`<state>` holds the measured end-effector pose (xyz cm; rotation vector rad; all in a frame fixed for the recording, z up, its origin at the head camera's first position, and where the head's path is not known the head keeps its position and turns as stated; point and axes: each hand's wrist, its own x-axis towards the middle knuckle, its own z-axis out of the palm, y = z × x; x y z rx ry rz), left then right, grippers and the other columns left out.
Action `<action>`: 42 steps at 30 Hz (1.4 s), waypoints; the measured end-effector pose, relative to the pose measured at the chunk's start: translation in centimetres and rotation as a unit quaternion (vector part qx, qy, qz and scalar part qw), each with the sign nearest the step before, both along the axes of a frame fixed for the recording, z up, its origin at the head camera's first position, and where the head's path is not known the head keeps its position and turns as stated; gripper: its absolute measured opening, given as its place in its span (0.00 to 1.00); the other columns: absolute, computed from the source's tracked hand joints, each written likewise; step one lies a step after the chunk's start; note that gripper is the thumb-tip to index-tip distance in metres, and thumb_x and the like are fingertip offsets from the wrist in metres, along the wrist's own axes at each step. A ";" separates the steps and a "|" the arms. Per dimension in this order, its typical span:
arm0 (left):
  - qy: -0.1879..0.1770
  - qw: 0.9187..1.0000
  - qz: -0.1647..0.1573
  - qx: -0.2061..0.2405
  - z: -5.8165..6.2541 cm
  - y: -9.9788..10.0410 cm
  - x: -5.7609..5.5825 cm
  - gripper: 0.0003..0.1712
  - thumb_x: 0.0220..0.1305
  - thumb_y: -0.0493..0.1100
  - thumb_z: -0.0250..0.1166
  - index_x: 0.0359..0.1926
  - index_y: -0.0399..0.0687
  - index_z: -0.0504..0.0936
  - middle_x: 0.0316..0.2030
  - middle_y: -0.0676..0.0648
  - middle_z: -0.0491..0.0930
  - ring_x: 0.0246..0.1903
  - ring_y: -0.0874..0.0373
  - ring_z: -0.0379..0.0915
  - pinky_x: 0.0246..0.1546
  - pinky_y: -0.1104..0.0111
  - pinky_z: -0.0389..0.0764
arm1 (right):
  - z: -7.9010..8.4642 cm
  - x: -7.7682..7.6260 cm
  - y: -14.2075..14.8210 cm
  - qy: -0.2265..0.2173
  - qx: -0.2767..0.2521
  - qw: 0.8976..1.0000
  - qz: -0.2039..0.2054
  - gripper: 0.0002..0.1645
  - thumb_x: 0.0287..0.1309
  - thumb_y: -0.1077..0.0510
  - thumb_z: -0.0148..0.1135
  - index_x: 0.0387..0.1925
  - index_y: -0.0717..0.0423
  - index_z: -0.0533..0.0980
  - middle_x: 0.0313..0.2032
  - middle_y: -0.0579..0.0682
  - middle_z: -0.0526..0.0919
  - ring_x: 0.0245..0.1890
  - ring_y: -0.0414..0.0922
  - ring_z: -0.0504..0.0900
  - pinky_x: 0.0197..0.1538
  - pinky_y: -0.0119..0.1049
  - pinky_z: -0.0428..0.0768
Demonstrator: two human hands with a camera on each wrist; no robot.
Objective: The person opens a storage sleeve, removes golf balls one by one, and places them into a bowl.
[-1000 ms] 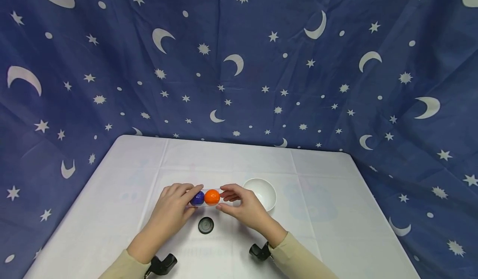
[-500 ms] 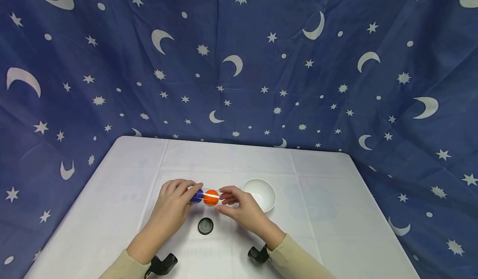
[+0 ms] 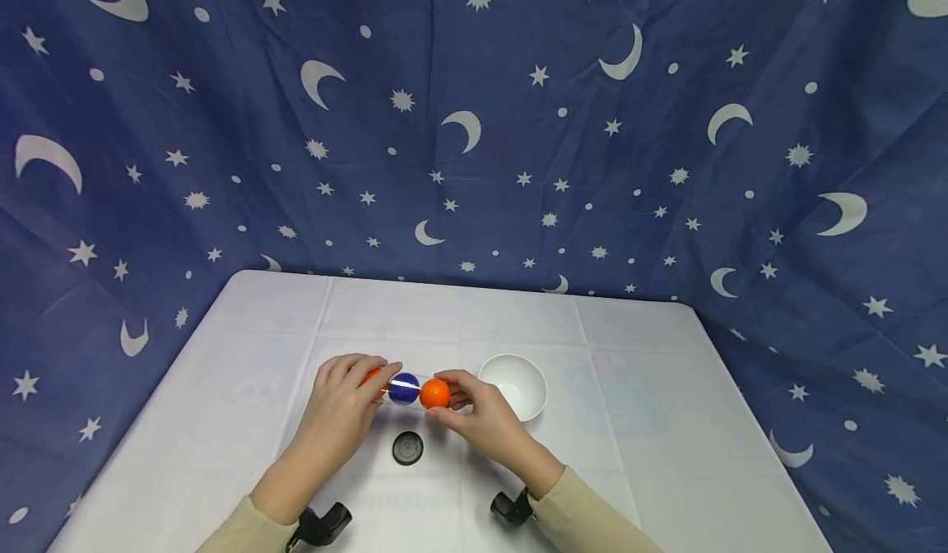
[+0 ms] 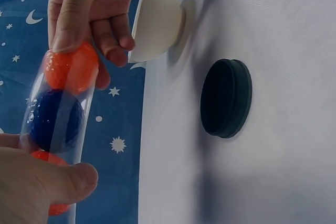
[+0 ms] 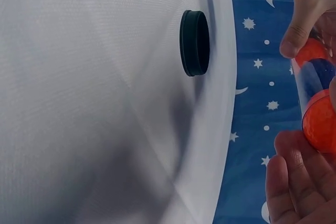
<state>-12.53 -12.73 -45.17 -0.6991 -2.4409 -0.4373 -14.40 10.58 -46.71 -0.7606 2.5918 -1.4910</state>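
The left hand (image 3: 339, 401) grips a clear plastic tube (image 4: 41, 83), long axis nine-to-three o'clock. The right hand (image 3: 485, 409) curls its fingers about the three-o'clock end, nearest a glossy orange ball (image 3: 434, 394).

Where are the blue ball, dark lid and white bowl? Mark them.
Blue ball (image 4: 56, 120), left wrist view: its middle.
Dark lid (image 3: 408, 448), head view: center of face.
White bowl (image 3: 522, 384), head view: its inside.

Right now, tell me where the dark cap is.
In the head view, the dark cap lies on the table, left of the white bowl and just below the clear tube.
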 end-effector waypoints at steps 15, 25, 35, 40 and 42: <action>-0.023 1.000 -0.003 0.019 -0.1 -0.2 0.0 0.33 0.41 0.37 0.71 0.53 0.52 0.75 0.47 0.49 0.73 0.48 0.47 0.64 0.52 0.52 0.57 | 0.5 0.0 0.3 0.014 0.006 1.000 -0.010 0.29 0.44 0.42 0.65 0.50 0.41 0.71 0.35 0.36 0.79 0.33 0.34 0.77 0.40 0.42 0.77; -0.039 0.999 0.011 0.011 -0.2 -0.5 -0.1 0.34 0.41 0.37 0.71 0.54 0.55 0.74 0.47 0.49 0.72 0.48 0.48 0.63 0.53 0.53 0.56 | 1.0 -0.3 1.6 0.019 0.008 0.999 -0.027 0.30 0.43 0.40 0.65 0.51 0.42 0.71 0.36 0.36 0.78 0.33 0.35 0.77 0.40 0.41 0.77; -0.020 1.000 0.004 0.019 -0.4 -0.7 -0.2 0.34 0.39 0.37 0.72 0.53 0.54 0.75 0.46 0.48 0.73 0.47 0.47 0.65 0.51 0.52 0.58 | 0.7 -1.1 3.6 0.037 0.013 0.997 -0.071 0.30 0.42 0.40 0.65 0.50 0.42 0.71 0.35 0.36 0.78 0.32 0.33 0.76 0.39 0.39 0.77; -0.021 1.000 0.004 0.020 -0.3 -0.8 -0.2 0.34 0.39 0.37 0.71 0.53 0.54 0.75 0.46 0.48 0.73 0.47 0.47 0.65 0.51 0.53 0.58 | 0.4 -1.7 4.5 0.058 0.031 0.994 -0.092 0.28 0.43 0.43 0.66 0.49 0.43 0.72 0.36 0.37 0.77 0.32 0.35 0.76 0.38 0.33 0.77; -0.019 1.000 0.003 0.021 -0.3 -0.8 -0.2 0.34 0.39 0.37 0.71 0.53 0.54 0.75 0.46 0.48 0.73 0.47 0.47 0.65 0.51 0.53 0.58 | 0.2 -2.0 4.9 0.054 0.038 0.993 -0.094 0.29 0.44 0.42 0.65 0.49 0.43 0.72 0.36 0.38 0.77 0.32 0.36 0.76 0.38 0.33 0.77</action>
